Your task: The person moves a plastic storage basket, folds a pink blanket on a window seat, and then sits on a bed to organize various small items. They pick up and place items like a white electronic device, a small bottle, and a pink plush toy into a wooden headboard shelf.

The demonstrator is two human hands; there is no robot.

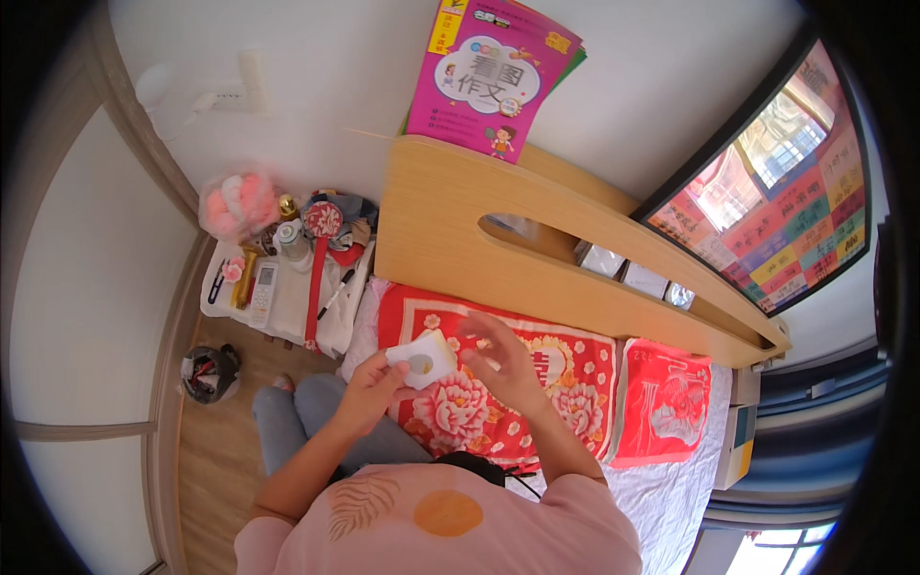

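My left hand (372,385) is closed on a small white squarish packet (425,359) with a grey rounded patch on its face and a yellowish tint along one edge. I cannot make out what kind of packet it is. Just to its right, my right hand (505,362) is raised with its fingers curved and apart, and nothing shows in them. Both hands are above a red towel with a flower pattern (455,412), which lies over the bed by my lap.
A pale wooden headboard (431,220) stands beyond the towel, with a purple book (479,125) on top. A second red cloth (671,422) lies to the right. At left, a white bedside table (331,335) bears a remote control (264,292) and a red-handled massage hammer (316,278). A bin (211,374) stands below.
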